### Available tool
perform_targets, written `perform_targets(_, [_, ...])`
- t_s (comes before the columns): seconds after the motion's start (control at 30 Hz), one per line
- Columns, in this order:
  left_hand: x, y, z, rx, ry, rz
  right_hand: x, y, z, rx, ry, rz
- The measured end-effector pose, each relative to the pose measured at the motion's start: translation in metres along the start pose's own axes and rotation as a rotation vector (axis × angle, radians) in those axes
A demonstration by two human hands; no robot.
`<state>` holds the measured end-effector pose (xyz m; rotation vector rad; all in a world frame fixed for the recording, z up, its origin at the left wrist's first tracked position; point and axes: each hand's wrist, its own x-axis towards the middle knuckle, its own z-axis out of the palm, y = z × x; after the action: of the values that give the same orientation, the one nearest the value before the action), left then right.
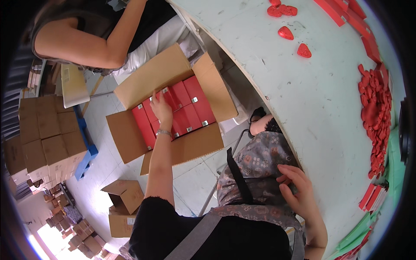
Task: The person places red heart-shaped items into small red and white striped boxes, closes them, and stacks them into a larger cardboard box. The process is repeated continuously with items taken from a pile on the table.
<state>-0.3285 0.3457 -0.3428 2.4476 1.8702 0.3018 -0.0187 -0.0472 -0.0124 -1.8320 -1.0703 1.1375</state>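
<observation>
My left hand point(162, 109) reaches into an open cardboard carton point(126, 138) to my left. Its fingers are stretched and apart, lying over the red boxes point(177, 94) packed in rows there. Small pale labels show on several of those boxes. At the edge of the white table point(320, 143), my right hand point(298, 190) hovers near my lap with fingers loosely bent and apart. Nothing shows in it. The carton's four flaps are folded outward.
Loose red heart-shaped pieces point(304, 50) lie on the table, with a heap of red pieces point(375, 121) farther right. More red boxes point(346, 17) line the far edge. A co-worker's arm point(82, 47) is beyond the carton. Stacked cartons point(47, 130) stand on a blue pallet point(86, 158).
</observation>
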Motion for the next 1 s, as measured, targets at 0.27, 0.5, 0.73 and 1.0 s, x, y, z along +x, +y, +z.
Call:
perform_targets(0.27, [-0.009, 0.029, 0.016, 0.461, -0.213, 0.13, -0.013, -0.001, -0.002, -0.01, 0.005, 0.021])
perform_targets(0.5, [0.032, -0.05, 0.072, -0.291, -0.411, 0.281, -0.08, 0.013, -0.037, -0.056, 0.352, -0.257])
perform_targets(0.73, [-0.005, 0.112, -0.105, -0.022, 0.668, 0.277, -0.283, 0.154, -0.216, -0.917, 1.827, 0.172])
perform_targets(1.0, [-0.228, 0.428, -0.267, -1.329, -0.573, 1.016, -0.326, 0.234, -0.356, -0.871, 1.346, 0.893])
